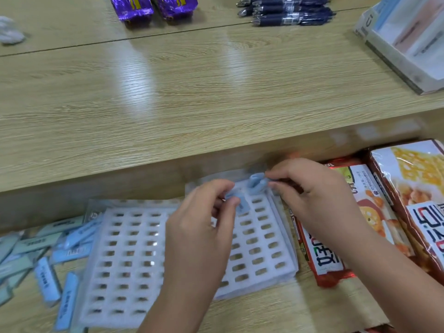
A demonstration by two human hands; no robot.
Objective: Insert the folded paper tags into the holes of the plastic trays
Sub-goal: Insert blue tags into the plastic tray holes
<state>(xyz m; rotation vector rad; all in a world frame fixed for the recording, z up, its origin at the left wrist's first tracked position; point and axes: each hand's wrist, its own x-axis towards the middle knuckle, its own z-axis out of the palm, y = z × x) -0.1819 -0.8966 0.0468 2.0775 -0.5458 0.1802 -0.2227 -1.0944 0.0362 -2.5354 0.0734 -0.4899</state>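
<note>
Fingers (224, 187) of left hand (204, 229) pinch one tag (242, 205), right hand (314, 195) another tag (256, 183), above the tray (260, 251).

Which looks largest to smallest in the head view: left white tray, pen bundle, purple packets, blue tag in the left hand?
1. Left white tray.
2. Pen bundle and purple packets: alike, both cropped, so unranked.
3. Blue tag, pinched by the left hand.
</note>
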